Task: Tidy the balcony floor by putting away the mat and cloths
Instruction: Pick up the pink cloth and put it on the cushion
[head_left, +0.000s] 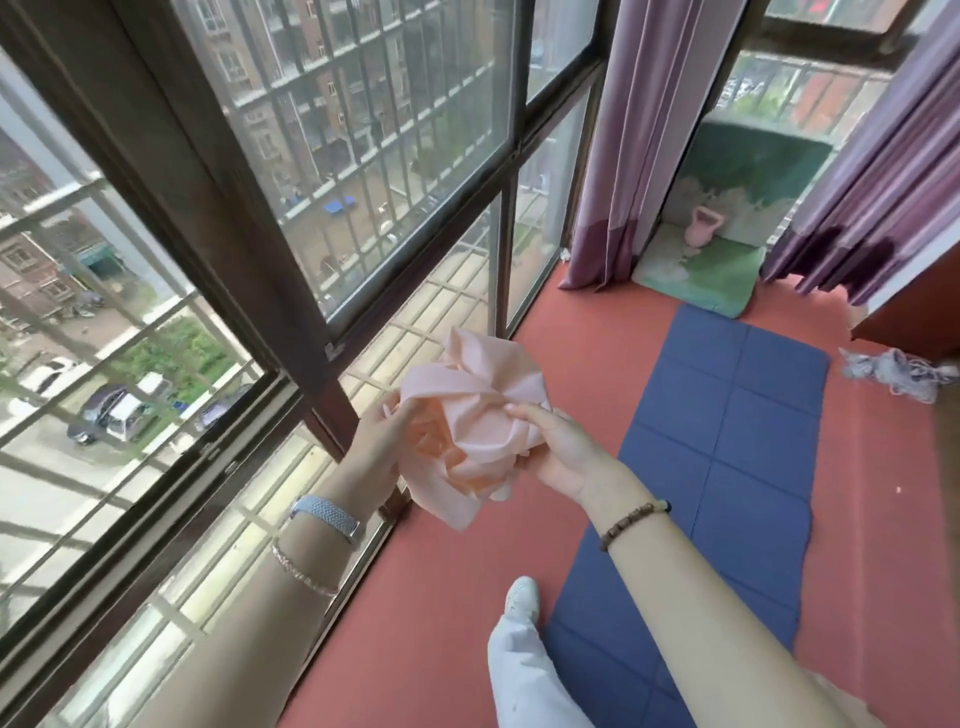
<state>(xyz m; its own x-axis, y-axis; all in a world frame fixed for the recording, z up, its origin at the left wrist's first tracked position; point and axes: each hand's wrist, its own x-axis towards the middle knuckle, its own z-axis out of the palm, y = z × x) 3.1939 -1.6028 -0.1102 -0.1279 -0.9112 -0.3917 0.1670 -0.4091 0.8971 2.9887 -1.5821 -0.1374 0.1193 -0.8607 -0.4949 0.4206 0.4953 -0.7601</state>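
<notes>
**Desk:** What have you got, biggest first?

**Operator:** I see the barred window (260, 208) filling the left side. Then there's the red floor (597, 338), running from near to far. The blue mat (727, 441) lies flat and unfolded on it, right of centre, with a white shoe (522, 597) just beside its near left edge. Purple curtains (623, 156) hang at the far end.

**Desk:** And the cloths?

**Operator:** The pink cloth (478, 415) is off the floor, bunched up in front of the window and left of the mat. My left hand (379, 447) has its grip clamped on the cloth's left side, fingers curled into the folds. My right hand (561, 447) pinches the right side, thumb on top. A smaller grey-white cloth (893, 374) lies crumpled on the floor at the far right, near the mat's far corner but not touching it.
</notes>
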